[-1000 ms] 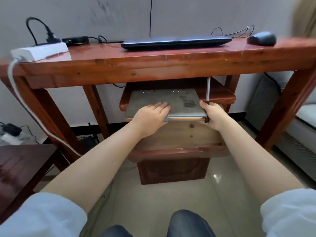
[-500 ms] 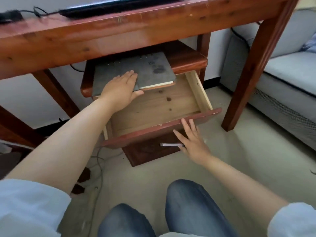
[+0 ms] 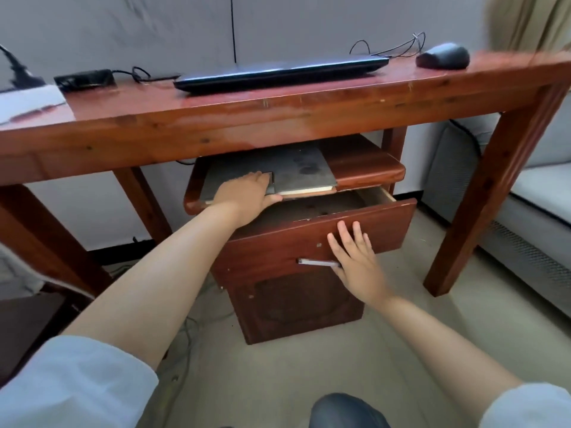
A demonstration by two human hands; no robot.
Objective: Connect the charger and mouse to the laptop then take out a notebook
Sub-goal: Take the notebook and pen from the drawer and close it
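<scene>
A grey notebook (image 3: pixel 302 171) lies on top of the small wooden cabinet (image 3: pixel 364 168) under the desk, its near edge hanging over the drawer. My left hand (image 3: pixel 244 193) grips that edge, fingers on the cover and thumb underneath. My right hand (image 3: pixel 355 257) lies flat against the drawer front (image 3: pixel 278 251) with fingers spread, and its thumb pins a silver pen (image 3: pixel 312 262). The drawer stands slightly out. On the desk (image 3: pixel 216 118) the shut laptop (image 3: pixel 278 72) has the black mouse (image 3: pixel 443 56) to its right and the charger brick (image 3: pixel 83 78) to its left, with cables leading toward the laptop.
A white power strip (image 3: pixel 27 101) sits at the desk's left end. A grey sofa (image 3: pixel 540 196) stands right of the desk leg (image 3: pixel 482 193). A dark wooden seat (image 3: pixel 27 322) is at the left. Cables trail on the floor beside the cabinet. My knee (image 3: pixel 346 412) shows at the bottom.
My right hand left the notebook and went down to the drawer front with the pen. The drawer has gone from wide open to nearly pushed in. My left hand stays on the notebook.
</scene>
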